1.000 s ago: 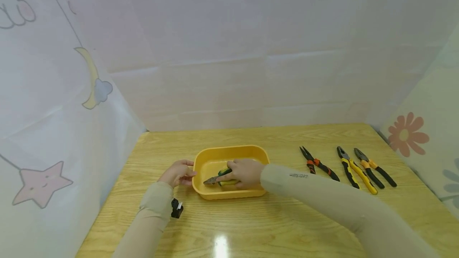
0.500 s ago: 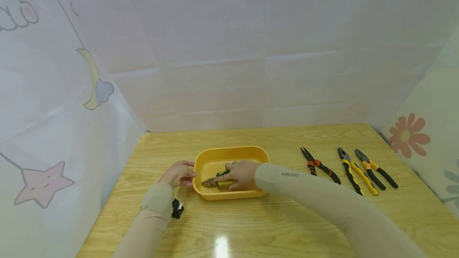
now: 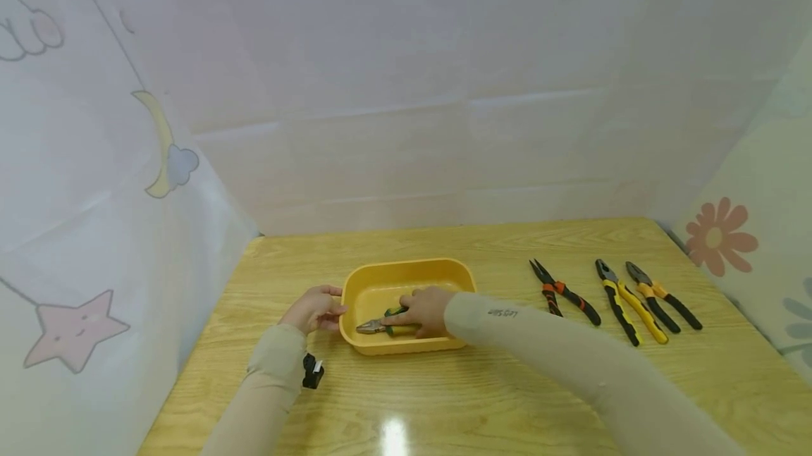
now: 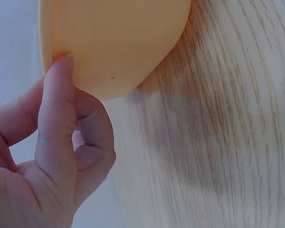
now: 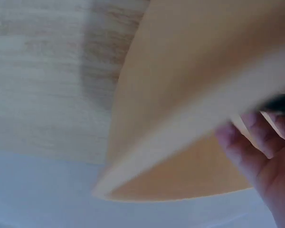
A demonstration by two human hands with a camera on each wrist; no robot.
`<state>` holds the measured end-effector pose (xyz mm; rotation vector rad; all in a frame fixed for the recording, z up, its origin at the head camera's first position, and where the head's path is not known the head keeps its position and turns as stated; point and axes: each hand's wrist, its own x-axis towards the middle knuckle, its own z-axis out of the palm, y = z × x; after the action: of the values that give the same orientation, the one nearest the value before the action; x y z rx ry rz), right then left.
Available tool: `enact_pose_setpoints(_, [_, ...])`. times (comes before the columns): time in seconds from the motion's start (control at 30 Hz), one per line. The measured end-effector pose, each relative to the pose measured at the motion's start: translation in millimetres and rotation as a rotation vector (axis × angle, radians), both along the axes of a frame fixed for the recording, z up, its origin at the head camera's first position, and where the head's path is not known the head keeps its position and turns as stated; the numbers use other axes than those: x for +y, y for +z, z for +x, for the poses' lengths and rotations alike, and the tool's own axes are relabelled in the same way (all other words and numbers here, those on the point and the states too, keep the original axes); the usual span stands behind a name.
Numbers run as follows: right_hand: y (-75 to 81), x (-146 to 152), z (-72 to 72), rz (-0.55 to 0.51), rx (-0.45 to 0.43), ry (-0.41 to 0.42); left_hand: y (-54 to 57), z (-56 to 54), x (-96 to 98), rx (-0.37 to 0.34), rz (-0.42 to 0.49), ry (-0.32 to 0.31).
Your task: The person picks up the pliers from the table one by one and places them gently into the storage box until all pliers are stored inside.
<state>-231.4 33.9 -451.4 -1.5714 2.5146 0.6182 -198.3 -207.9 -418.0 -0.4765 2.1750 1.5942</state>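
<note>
A yellow plastic tray (image 3: 374,271) stands on the wooden table. My left hand (image 3: 315,308) pinches its left end; in the left wrist view the thumb (image 4: 59,104) lies inside the rim, with the other fingers behind the wall. Inside the tray, my right hand (image 3: 431,310) holds the handles of green-and-yellow pliers (image 3: 371,327), whose metal jaws point left, close over the tray floor. The palm hides much of the handles. In the right wrist view, the fingers of the right hand (image 5: 261,142) curl beside a dark handle (image 5: 281,103), partly behind the blurred tray wall.
To the right lie black-and-red long-nose pliers (image 3: 563,292), yellow-and-black pliers (image 3: 629,301) and orange-and-black pliers (image 3: 662,297). A small black object (image 3: 312,370) shows beside the left sleeve. Patterned cloth (image 3: 406,125) encloses the table's back and sides.
The right hand and the pliers have shifted slightly left and settled lower in the tray. The left hand keeps its hold on the tray's end.
</note>
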Motion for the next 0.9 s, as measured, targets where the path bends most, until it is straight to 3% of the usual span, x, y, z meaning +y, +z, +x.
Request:
enact_pose_setpoints(0.13, [1.2, -4, 1.1, 0.046, 0.058, 0.04, -0.5, 0.2, -0.7, 0.001, 0.009, 0.008])
enact_pose_setpoints(0.27, [2.5, -4, 1.4, 0.077, 0.066, 0.03, -0.4, -0.1, -0.6, -0.005, 0.015, 0.022])
enact_pose_setpoints(0.4, [-4.0, 1, -5.0, 0.041, 0.005, 0.001, -0.8, 0.9, 0.7, -0.002, 0.014, 0.024])
enact_pose_setpoints(0.57, [-10.1, 11, -11.0, -0.095, -0.124, -0.087, -1.8, 2.7, 1.4, -0.004, 0.021, 0.025])
enact_pose_setpoints(0.77, [12.3, 32, -1.3, -0.267, -0.311, -0.185, -0.7, 1.7, 2.5, -0.002, 0.015, 0.023])
enact_pose_setpoints(0.9, [33.1, 46, 9.4, -0.317, -0.343, -0.223, -0.1, 1.2, 2.2, -0.007, 0.014, 0.028])
